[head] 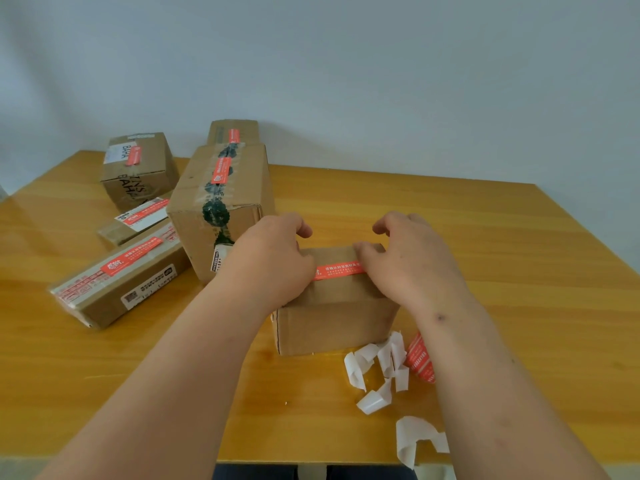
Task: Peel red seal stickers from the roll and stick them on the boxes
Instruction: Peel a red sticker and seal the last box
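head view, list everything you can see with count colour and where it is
near box: one, brown cardboard, table centre, under both hands
red seal sticker: one, red with white print, across the near box's top between the hands
sealed boxes: five, brown cardboard, each with a red sticker, left and back of the table; tallest, flat one nearest
sticker roll: one, red, right of the near box, partly hidden by the right forearm
backing scraps: several, white, curled, on the table in front of and right of the near box
table: one, orange-yellow wood
wall: pale grey, behind the table
left hand: on the sticker's left end
right hand: on the sticker's right end
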A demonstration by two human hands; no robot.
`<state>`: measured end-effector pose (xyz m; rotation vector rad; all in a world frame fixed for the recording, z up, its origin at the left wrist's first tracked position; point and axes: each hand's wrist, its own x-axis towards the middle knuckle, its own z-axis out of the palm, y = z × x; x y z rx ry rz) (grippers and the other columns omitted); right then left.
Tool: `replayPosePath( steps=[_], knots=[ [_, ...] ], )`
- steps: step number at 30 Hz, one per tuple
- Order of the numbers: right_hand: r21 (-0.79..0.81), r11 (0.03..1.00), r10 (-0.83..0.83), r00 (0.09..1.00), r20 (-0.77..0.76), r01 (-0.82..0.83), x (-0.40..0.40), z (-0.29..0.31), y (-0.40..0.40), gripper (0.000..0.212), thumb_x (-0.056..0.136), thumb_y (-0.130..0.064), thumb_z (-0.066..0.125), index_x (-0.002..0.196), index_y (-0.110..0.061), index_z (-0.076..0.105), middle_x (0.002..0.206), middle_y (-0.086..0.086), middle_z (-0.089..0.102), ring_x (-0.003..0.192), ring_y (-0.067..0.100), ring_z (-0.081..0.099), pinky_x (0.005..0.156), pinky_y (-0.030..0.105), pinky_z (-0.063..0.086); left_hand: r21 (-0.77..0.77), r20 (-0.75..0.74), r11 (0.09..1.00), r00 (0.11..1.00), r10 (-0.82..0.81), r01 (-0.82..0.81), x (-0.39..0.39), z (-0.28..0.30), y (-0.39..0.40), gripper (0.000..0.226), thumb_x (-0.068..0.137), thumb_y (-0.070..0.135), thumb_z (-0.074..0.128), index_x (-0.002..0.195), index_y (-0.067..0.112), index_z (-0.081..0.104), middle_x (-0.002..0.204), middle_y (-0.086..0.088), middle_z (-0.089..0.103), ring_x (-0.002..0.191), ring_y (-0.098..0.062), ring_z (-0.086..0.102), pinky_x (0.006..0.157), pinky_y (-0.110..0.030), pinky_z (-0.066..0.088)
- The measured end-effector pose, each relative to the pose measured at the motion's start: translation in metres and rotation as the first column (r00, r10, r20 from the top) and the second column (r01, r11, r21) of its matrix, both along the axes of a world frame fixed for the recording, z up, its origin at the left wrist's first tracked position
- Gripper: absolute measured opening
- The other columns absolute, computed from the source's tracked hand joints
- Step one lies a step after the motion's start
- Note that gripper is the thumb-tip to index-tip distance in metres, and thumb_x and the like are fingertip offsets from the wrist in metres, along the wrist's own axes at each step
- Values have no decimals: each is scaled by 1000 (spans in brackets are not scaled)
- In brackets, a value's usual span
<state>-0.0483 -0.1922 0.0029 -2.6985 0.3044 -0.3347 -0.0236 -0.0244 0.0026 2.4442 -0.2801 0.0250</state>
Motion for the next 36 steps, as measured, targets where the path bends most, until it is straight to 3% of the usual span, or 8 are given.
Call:
replayPosePath(
  steps=[5,10,18,23,27,30,33,36],
  knots=[
    [33,999,-3,999,-46,4,2,0,-6,30,89,-32,52,117,-25,59,116,-3,63,107,19,57,83,31,46,-38,-27,999,1000,3,-4,0,-2,3,40,85,4,56,119,26,57,88,9,52,76,-10,52,56,-24,43],
    [107,990,99,988,-117,-86,-6,-1,-5,48,81,-43,61,126,-29,53,123,-8,52,102,12,49,78,28,39,-8,-22,998,998,-62,61,-6,-2,7,46,83,32,69,125,34,51,102,11,47,82,-4,51,62,-17,39],
    [101,994,62,993,-104,-51,-8,-4,1,56,78,-49,60,129,-30,48,124,-6,49,107,16,53,80,32,45,-36,16,999,1000,-1,1,-11,-5,2,46,82,31,70,124,30,51,100,10,46,81,-5,50,63,-21,41],
    [143,988,75,993,-87,-62,-11,-2,-7,46,84,-35,56,129,-29,49,127,-8,52,110,14,51,85,31,43,-108,6,994,1000,5,-4,-11,-6,4,49,82,10,67,125,28,52,98,13,44,81,-7,49,62,-20,44],
    [148,982,129,987,-97,-114,-14,-1,-12,44,89,-22,50,132,-29,47,133,-8,50,115,15,51,91,31,44,-113,35,993,999,-19,22,-13,-8,10,53,82,4,62,126,31,51,112,8,45,85,-8,48,64,-17,41],
    [202,967,178,978,-109,-153,-16,3,-18,52,87,-25,54,137,-33,43,140,-12,46,121,13,50,98,32,43,-88,37,994,998,-60,63,-16,-8,16,43,87,25,65,127,34,52,119,8,46,100,-10,49,82,-22,45],
    [163,974,183,973,-140,-160,-15,1,-12,64,82,-50,60,140,-34,39,143,-13,42,124,13,48,95,32,43,106,79,994,997,-22,14,-13,-11,12,49,80,54,67,123,33,54,115,7,49,109,-16,48,93,-34,46],
    [124,981,168,976,-135,-151,-14,-4,-4,66,80,-54,61,139,-32,40,137,-8,43,118,15,49,84,29,42,52,61,997,997,55,-58,-11,-13,6,49,79,44,71,122,30,53,112,5,49,107,-18,49,91,-35,47]
  ],
)
